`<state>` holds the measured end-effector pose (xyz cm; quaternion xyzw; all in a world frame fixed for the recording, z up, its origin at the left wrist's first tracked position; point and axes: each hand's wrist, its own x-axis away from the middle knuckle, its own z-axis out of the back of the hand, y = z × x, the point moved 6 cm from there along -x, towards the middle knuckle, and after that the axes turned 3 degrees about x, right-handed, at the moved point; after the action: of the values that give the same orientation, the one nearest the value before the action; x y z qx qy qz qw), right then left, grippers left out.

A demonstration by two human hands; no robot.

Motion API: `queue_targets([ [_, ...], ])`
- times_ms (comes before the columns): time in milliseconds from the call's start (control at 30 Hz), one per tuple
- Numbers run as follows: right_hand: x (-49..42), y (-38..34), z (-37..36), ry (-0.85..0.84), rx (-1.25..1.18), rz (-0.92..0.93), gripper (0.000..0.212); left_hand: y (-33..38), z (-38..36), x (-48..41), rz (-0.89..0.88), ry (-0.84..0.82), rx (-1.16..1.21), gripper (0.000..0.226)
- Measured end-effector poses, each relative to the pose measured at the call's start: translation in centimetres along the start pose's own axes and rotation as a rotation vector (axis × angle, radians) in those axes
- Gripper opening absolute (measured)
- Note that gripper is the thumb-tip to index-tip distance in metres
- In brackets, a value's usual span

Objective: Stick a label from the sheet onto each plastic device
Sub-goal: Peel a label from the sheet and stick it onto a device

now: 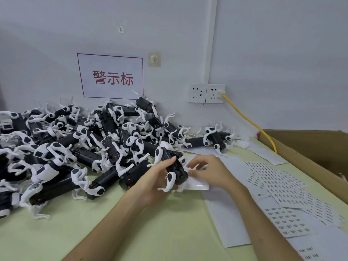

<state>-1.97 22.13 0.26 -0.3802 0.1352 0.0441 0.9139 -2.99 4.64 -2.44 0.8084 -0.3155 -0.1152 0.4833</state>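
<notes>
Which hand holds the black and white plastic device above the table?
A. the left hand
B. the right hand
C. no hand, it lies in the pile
A: the left hand grips the device, while the right hand works beside it.

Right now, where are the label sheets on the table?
In the head view the label sheets lie fanned out on the table's right side, just right of the right hand, beside the cardboard box along the right edge.

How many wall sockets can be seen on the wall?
2: the left socket is empty, and the right socket, beside it, holds the plug of the yellow cable. None seems hidden.
</notes>
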Motion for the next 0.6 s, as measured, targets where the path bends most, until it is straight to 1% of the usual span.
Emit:
queue_targets([
  [100,-0.1,-0.3,-0.1,0.0,-0.009,0.014,0.024,-0.3,0.6,-0.4,0.0,0.02,-0.022,0.063],
  [200,-0.1,-0.3,0.1,0.027,-0.024,0.007,0.025,-0.3,0.9,-0.6,-0.005,0.024,0.004,0.07],
  [367,0.1,-0.6,0.2,0.022,-0.099,0.018,0.027,-0.2,0.3,-0.3,-0.011,0.027,0.032,0.072],
  [500,0.3,-1.1,0.8,0.078,-0.113,0.035,0.027,0.0,-0.2,-0.1,-0.03,-0.01,0.123,0.063],
  [600,0.4,-1.7,1.0,0.117,-0.105,0.077,0.028,0.1,-0.4,0.0,-0.031,-0.049,0.167,0.04],
])
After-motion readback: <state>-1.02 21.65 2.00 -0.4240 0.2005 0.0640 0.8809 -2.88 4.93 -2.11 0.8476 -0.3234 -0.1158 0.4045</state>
